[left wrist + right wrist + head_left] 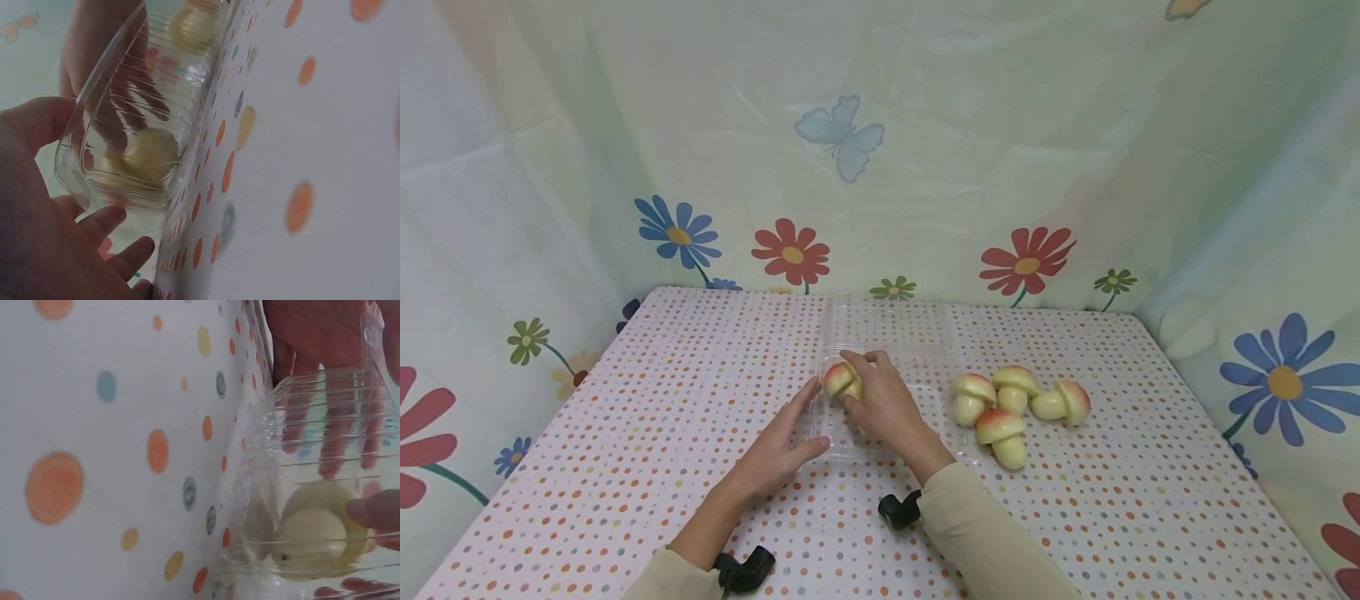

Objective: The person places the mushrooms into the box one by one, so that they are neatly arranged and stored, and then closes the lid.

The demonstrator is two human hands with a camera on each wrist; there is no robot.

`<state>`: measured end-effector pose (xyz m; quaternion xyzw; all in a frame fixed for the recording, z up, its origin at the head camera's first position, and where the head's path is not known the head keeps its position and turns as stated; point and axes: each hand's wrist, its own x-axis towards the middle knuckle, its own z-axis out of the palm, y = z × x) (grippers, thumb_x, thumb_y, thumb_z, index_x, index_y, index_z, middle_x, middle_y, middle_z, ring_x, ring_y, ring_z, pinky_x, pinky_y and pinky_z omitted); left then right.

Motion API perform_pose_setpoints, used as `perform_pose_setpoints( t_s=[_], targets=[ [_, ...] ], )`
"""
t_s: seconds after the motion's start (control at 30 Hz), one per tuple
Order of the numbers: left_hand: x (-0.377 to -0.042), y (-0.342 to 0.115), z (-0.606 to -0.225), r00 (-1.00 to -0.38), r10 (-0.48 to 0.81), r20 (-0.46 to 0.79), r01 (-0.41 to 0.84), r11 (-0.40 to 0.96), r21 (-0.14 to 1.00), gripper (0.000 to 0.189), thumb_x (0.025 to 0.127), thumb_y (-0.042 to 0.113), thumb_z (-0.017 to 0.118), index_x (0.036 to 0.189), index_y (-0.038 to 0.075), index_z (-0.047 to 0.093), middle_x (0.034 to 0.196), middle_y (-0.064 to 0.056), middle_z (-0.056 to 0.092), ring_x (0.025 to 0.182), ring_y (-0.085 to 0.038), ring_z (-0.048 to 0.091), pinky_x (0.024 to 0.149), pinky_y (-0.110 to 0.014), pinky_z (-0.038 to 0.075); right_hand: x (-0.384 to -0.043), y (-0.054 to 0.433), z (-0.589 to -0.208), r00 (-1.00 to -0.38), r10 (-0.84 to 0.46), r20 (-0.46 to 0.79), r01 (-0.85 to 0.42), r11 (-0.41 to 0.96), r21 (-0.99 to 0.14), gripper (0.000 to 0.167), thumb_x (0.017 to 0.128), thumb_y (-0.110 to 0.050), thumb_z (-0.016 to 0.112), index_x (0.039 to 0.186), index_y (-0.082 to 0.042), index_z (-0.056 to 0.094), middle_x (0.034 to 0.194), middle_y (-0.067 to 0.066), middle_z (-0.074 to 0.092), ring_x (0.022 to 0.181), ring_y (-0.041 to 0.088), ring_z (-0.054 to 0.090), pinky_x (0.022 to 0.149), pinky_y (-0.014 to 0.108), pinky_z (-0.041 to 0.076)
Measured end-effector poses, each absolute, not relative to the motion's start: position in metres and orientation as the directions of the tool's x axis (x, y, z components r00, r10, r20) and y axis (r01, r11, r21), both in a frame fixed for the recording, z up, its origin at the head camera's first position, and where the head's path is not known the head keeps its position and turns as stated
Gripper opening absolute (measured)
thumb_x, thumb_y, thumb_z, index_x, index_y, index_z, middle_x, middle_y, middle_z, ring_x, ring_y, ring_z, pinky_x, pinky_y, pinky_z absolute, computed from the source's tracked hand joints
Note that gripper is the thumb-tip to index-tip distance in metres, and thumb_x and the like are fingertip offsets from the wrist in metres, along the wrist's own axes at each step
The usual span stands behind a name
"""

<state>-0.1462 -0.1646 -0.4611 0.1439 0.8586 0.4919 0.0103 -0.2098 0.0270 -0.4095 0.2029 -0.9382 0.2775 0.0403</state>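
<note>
A clear plastic clamshell box (891, 450) lies with its lid (887, 325) folded back on the table. My right hand (883, 404) reaches into its left end and pinches a toy mushroom (842, 380), pale yellow with a reddish cap. That mushroom (150, 156) shows through the ribbed wall in the left wrist view, low in the box. My left hand (775, 458) stands at the box's left side, fingers extended. In the left wrist view its thumb touches the rim and its other fingers are spread along the outer wall.
Right of the box, several similar toy mushrooms (1011, 442) lie in a loose group, the nearest close to the box's edge. A dotted cloth (662, 425) covers the table. Flower-printed curtains (925, 167) hang behind it and at both sides.
</note>
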Motion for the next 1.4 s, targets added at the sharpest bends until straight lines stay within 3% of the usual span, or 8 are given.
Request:
perform_pose_setpoints(
  t_s=[0.2,0.4,0.63,0.97,1.4],
  targets=[
    [-0.145,-0.165,-0.462,-0.96,0.255,0.115,0.228,0.475,0.85,0.087,0.098,0.03,0.063,0.168,0.022,0.012,0.173,-0.006,0.021,0.161,-0.033,0.016,0.126,-0.065,0.013,-0.207,0.03,-0.407,-0.918,-0.339,0.205,-0.395,0.749,-0.532,0.069,0.09,-0.017,0.077,0.154,-0.019,0.05,0.146,0.022,0.051,0.123,0.039,0.06,0.086,0.046,0.058],
    [-0.146,-0.166,-0.461,-0.96,0.259,0.11,0.226,0.477,0.849,0.087,0.099,0.031,0.063,0.168,0.021,0.012,0.173,-0.006,0.021,0.16,-0.033,0.017,0.127,-0.064,0.014,-0.202,0.036,-0.403,-0.931,-0.29,0.223,-0.365,0.701,-0.613,0.069,0.091,-0.016,0.076,0.155,-0.019,0.049,0.15,0.02,0.047,0.133,0.042,0.053,0.098,0.055,0.055],
    [-0.146,-0.168,-0.464,-0.959,0.261,0.113,0.228,0.467,0.855,0.086,0.1,0.028,0.063,0.168,0.021,0.011,0.174,-0.006,0.02,0.16,-0.034,0.017,0.127,-0.063,0.013,-0.195,0.046,-0.402,-0.913,-0.254,0.32,-0.407,0.618,-0.673,0.064,0.092,-0.013,0.075,0.152,-0.016,0.052,0.145,0.019,0.051,0.132,0.038,0.055,0.107,0.055,0.051],
    [-0.146,-0.167,-0.464,-0.956,0.259,0.135,0.247,0.469,0.848,0.087,0.099,0.03,0.063,0.168,0.019,0.012,0.173,-0.006,0.02,0.16,-0.033,0.017,0.128,-0.061,0.013,-0.187,0.066,-0.4,-0.859,-0.207,0.469,-0.487,0.615,-0.62,0.058,0.092,-0.01,0.075,0.146,-0.014,0.057,0.136,0.019,0.056,0.121,0.037,0.061,0.097,0.053,0.055],
    [-0.146,-0.167,-0.464,-0.954,0.26,0.147,0.258,0.472,0.843,0.087,0.098,0.03,0.063,0.168,0.02,0.012,0.173,-0.006,0.021,0.16,-0.033,0.017,0.128,-0.061,0.014,-0.179,0.088,-0.393,-0.866,-0.173,0.469,-0.459,0.645,-0.61,0.055,0.093,-0.012,0.075,0.145,-0.013,0.058,0.136,0.02,0.056,0.122,0.038,0.06,0.095,0.055,0.055]
  ],
)
